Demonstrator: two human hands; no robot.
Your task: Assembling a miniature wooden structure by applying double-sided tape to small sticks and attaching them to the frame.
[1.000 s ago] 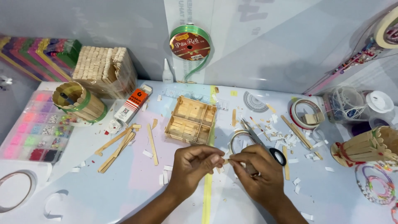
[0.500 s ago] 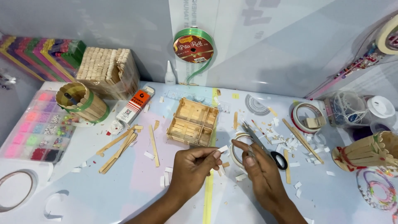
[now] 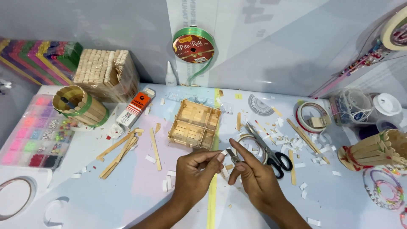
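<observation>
My left hand and my right hand meet over the table's middle, fingertips pinching a small pale scrap between them. It is too small to tell exactly what it is. Just beyond the fingers stands a shallow tray of ice-cream sticks, split into compartments. Black-handled scissors lie just right of my right hand, over a roll of clear tape. Loose wooden sticks lie to the left of my left hand.
A bead organiser box and a stick-built cup stand at the left. A stack of sticks, a glue tube and a green ribbon spool are behind. Tape rolls, jars, another stick cup and bead bracelets crowd the right. White paper scraps litter the table.
My hands have drawn slightly apart and lifted a little, with the fingertips now pinching the small scrap between them. The view has shifted slightly; other things lie as before.
</observation>
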